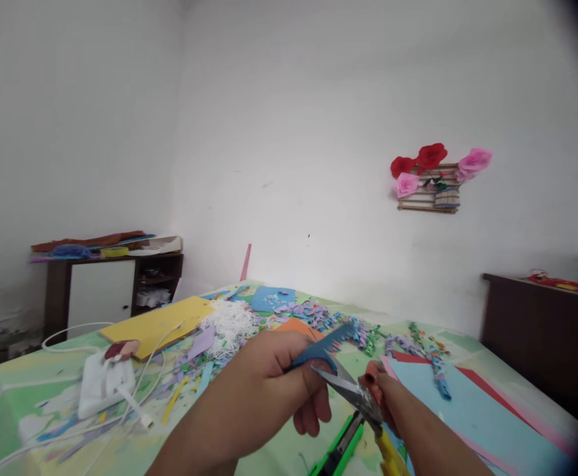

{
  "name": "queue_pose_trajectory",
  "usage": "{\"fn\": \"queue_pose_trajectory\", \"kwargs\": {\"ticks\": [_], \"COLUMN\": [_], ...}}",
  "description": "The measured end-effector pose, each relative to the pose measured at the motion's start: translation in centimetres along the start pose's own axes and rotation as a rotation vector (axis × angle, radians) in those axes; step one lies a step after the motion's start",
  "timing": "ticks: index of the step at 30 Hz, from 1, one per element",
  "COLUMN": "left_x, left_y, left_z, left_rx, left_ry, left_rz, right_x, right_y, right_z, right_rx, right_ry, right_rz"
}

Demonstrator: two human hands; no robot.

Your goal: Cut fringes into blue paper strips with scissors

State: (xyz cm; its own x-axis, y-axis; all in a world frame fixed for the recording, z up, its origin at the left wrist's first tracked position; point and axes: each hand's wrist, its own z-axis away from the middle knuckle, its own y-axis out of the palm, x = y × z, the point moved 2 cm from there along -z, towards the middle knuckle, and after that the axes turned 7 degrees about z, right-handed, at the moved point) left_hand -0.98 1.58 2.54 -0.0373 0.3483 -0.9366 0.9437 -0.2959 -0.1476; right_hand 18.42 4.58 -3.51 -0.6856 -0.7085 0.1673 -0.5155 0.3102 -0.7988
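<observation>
My left hand (274, 387) is closed with its thumb and index finger on a blue-grey strip of paper (321, 349) that has a fringed edge. Close to the strip lie the open metal blades of the scissors (352, 391), whose yellow handle (391, 453) points down toward the front. On the right, my right hand (391, 396) has its fingers closed around a small reddish paper roll (371, 380), beside the blades. Whether the right fingers also touch the scissors is hidden. Below the hands is a green box cutter (341, 446).
Yellow sheets (163, 320), white shredded strips (232, 325) and a white power strip (103, 387) with cables lie to the left. Light blue sheets (472, 410) are on the right. Curled paper pieces (363, 334) lie behind. A dark cabinet (537, 337) stands at the right.
</observation>
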Motion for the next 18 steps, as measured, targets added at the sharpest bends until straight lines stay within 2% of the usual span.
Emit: {"fn": "queue_pose_trajectory", "kwargs": {"ticks": [3, 10, 13, 18], "left_x": [0.1, 0.2, 0.0, -0.2], "left_y": [0.5, 0.6, 0.6, 0.6], "left_z": [0.2, 0.6, 0.6, 0.7], "left_rx": [0.012, 0.018, 0.002, 0.027], "left_ry": [0.024, 0.083, 0.125, 0.086], "left_rz": [-0.041, -0.138, -0.167, -0.14], "right_x": [0.5, 1.0, 0.9, 1.0], "right_y": [-0.5, -1.0, -1.3, -1.5], "right_z": [-0.4, -0.2, 0.0, -0.1], "right_rx": [-0.06, -0.114, -0.105, -0.074], "right_ry": [0.007, -0.016, -0.046, -0.13], "right_rz": [0.053, 0.145, 0.164, 0.15]}}
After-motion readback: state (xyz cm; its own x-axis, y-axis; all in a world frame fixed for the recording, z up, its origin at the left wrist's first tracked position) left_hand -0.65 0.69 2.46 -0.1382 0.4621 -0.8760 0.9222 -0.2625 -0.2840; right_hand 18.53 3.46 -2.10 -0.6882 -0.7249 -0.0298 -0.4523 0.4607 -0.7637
